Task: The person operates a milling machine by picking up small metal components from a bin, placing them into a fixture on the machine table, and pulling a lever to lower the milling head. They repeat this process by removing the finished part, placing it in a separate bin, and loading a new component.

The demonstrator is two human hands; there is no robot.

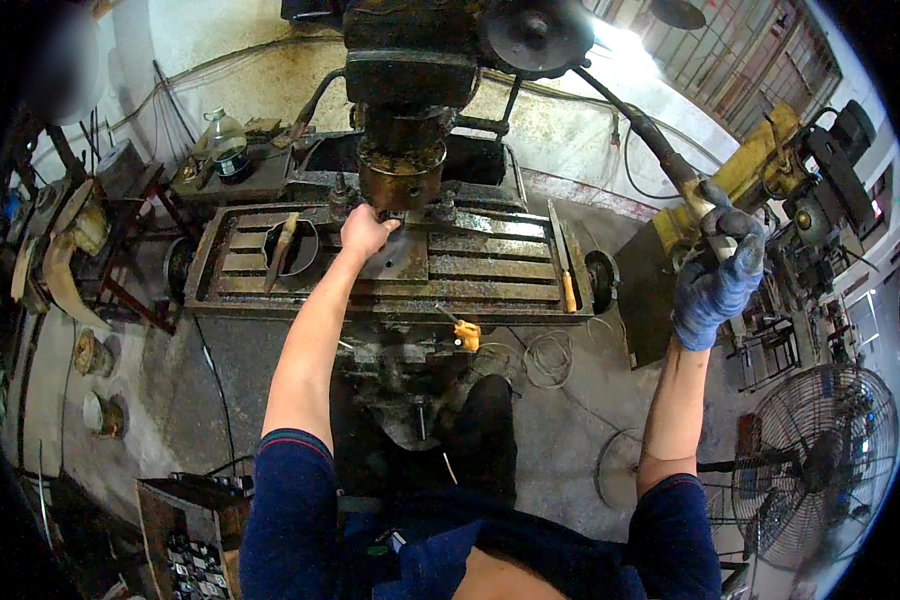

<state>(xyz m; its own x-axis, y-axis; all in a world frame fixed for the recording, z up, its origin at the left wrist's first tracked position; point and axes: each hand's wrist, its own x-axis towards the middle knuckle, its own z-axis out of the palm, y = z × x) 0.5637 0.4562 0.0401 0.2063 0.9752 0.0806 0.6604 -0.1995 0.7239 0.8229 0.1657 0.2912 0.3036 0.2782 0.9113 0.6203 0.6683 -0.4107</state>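
Note:
My bare left hand [367,232] is closed at the edge of a flat metal plate [402,262], just under the round machine spindle guard [400,175]. Its fingertips and whatever they hold are hidden. The plate lies on a slotted machine table [515,291]. Out to the right, my right hand [722,285], in a blue-grey glove, is wrapped round the end of a long lever [660,145] that slants down from the machine head. Left of the plate stands a dark round pot [303,255], with a brush [282,250] resting across it.
On the table's right end lies a long file [564,255] with a yellow handle. A yellow-handled tool [465,334] juts from the table's front. A large fan [820,460] stands at lower right, a bottle [227,147] at back left. Cable coils [550,360] lie on the floor.

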